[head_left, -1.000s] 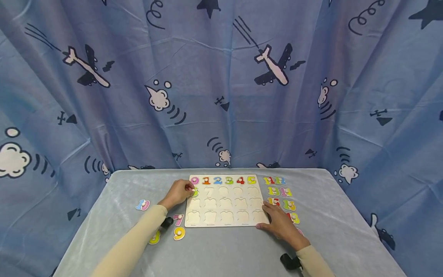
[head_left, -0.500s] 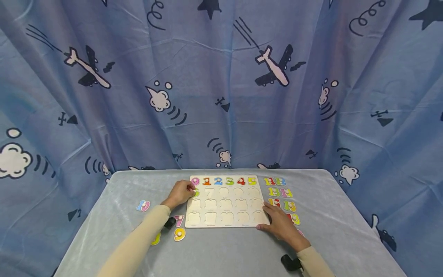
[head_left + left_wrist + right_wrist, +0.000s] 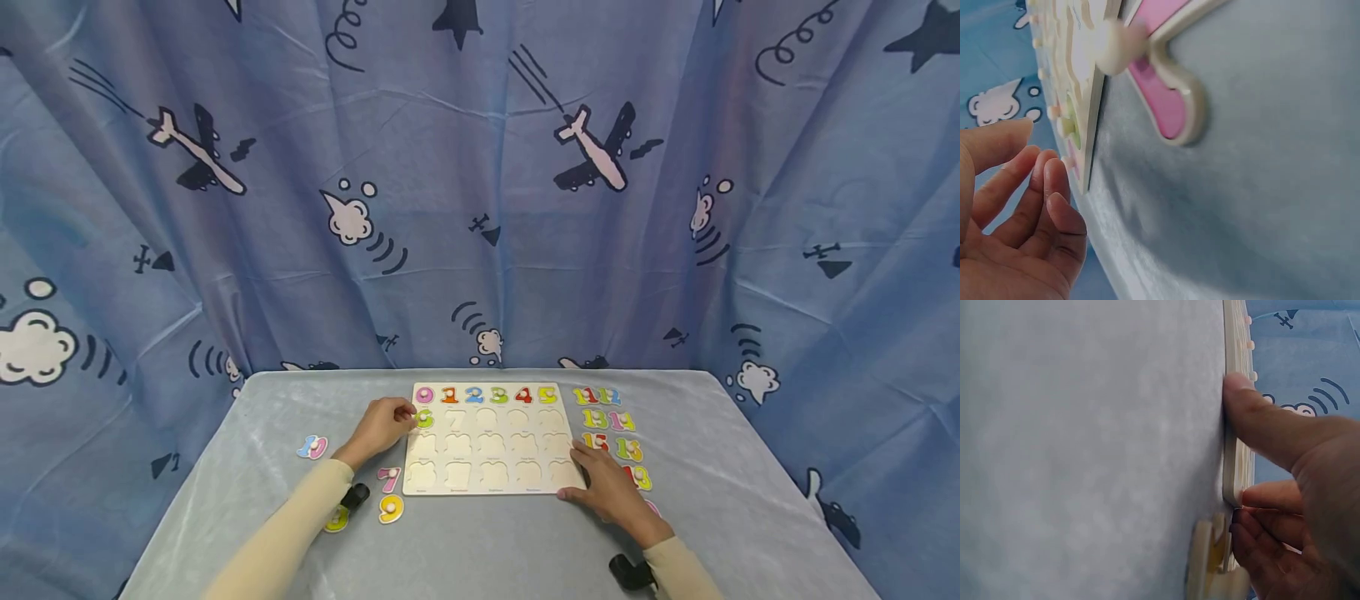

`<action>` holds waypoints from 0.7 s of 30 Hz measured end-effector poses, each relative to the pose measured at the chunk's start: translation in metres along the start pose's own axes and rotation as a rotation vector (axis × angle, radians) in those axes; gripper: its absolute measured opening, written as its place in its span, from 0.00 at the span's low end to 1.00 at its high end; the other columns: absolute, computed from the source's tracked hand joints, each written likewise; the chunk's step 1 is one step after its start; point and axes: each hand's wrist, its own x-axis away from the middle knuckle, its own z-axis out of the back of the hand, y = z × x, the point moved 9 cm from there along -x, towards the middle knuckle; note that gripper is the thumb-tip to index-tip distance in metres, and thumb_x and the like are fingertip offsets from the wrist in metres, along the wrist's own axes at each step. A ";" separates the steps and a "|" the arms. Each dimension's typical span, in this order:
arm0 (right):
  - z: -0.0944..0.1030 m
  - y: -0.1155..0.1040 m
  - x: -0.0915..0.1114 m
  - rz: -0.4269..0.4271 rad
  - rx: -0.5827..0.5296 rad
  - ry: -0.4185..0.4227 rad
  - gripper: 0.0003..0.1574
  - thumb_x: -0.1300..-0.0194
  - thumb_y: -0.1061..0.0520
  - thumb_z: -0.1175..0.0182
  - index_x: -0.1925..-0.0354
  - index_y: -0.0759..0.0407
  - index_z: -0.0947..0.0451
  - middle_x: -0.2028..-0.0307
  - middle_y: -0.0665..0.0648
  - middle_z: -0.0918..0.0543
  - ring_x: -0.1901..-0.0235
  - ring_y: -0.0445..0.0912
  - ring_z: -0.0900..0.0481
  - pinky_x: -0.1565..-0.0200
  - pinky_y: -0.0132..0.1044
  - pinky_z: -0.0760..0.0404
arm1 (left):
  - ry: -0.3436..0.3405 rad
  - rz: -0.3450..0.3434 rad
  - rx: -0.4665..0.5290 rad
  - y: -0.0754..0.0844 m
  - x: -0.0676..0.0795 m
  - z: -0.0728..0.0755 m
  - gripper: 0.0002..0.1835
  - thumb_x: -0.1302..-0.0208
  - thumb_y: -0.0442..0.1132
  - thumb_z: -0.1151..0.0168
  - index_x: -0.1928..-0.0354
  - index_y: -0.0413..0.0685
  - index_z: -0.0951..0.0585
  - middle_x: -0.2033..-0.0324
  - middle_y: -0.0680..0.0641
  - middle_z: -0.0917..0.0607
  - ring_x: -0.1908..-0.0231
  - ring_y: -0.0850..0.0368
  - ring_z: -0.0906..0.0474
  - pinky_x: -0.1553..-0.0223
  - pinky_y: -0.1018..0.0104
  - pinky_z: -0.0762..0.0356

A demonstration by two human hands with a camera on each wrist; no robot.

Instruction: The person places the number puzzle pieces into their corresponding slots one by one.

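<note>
A wooden number puzzle board [image 3: 474, 490] lies flat on the table. Pieces 0 to 5 fill its back row, and the green 6 [image 3: 424, 419] sits at the left of the second row. My left hand [image 3: 384, 429] is beside the board's left edge near the 6; in the left wrist view its fingers are loosely bent around nothing. My right hand [image 3: 606, 483] steadies the front right corner. In the right wrist view the thumb [image 3: 1244, 394] presses the front edge, while the other fingers lie at the right side.
Left of the board lie the pink 7 [image 3: 388, 478], the yellow 9 [image 3: 391, 508], the 10 [image 3: 312, 447] and a piece [image 3: 337, 521] partly behind the left wrist camera. Teen-number pieces [image 3: 595, 419] lie along the right side, some hidden by the right hand. A patterned curtain [image 3: 480, 183] hangs behind the table.
My left fingers have let go of the green 6 and drawn slightly left, leaving it in view on the board. The right hand stays at the corner.
</note>
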 end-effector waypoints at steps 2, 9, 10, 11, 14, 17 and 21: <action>-0.001 0.000 0.001 0.001 0.002 -0.003 0.52 0.53 0.42 0.25 0.37 0.70 0.28 0.34 0.67 0.28 0.35 0.65 0.31 0.36 0.58 0.32 | 0.008 -0.002 0.004 -0.001 0.008 0.004 0.05 0.41 0.33 0.32 0.62 0.42 0.15 0.71 0.51 0.15 0.69 0.62 0.23 0.63 0.66 0.23; -0.002 0.001 -0.001 -0.006 -0.005 -0.018 0.52 0.52 0.42 0.25 0.37 0.70 0.28 0.33 0.67 0.29 0.34 0.66 0.32 0.36 0.58 0.33 | 0.028 -0.010 -0.003 -0.007 0.033 0.020 0.06 0.41 0.34 0.31 0.62 0.42 0.14 0.71 0.52 0.15 0.68 0.62 0.22 0.63 0.67 0.24; -0.002 0.002 -0.001 -0.008 -0.006 -0.018 0.52 0.52 0.42 0.25 0.37 0.70 0.28 0.33 0.67 0.29 0.34 0.66 0.32 0.36 0.59 0.33 | 0.027 -0.010 -0.001 -0.008 0.037 0.021 0.06 0.41 0.35 0.31 0.62 0.43 0.14 0.70 0.52 0.15 0.68 0.62 0.22 0.63 0.67 0.24; -0.003 0.002 -0.001 -0.011 -0.005 -0.020 0.52 0.52 0.42 0.25 0.37 0.70 0.28 0.33 0.67 0.29 0.34 0.66 0.32 0.35 0.59 0.33 | 0.026 -0.009 -0.002 -0.009 0.040 0.022 0.06 0.41 0.35 0.31 0.62 0.43 0.14 0.70 0.52 0.14 0.68 0.63 0.21 0.63 0.68 0.24; -0.004 0.003 -0.001 -0.018 -0.007 -0.025 0.53 0.52 0.42 0.25 0.36 0.70 0.29 0.33 0.67 0.29 0.34 0.66 0.32 0.35 0.59 0.34 | 0.018 -0.010 0.000 -0.011 0.049 0.025 0.06 0.41 0.34 0.31 0.62 0.43 0.14 0.70 0.53 0.14 0.68 0.63 0.21 0.64 0.68 0.24; -0.004 0.004 -0.002 -0.025 -0.003 -0.028 0.53 0.52 0.42 0.25 0.36 0.70 0.29 0.33 0.67 0.29 0.34 0.65 0.32 0.35 0.58 0.34 | 0.004 -0.002 0.000 -0.014 0.057 0.025 0.05 0.41 0.35 0.31 0.63 0.44 0.14 0.71 0.54 0.15 0.69 0.64 0.22 0.65 0.70 0.25; -0.004 0.004 -0.001 -0.030 0.003 -0.033 0.53 0.52 0.42 0.25 0.36 0.69 0.29 0.32 0.66 0.30 0.34 0.65 0.33 0.35 0.58 0.34 | -0.036 0.014 0.012 -0.017 0.065 0.021 0.04 0.41 0.34 0.31 0.63 0.45 0.14 0.72 0.55 0.16 0.70 0.65 0.23 0.67 0.72 0.25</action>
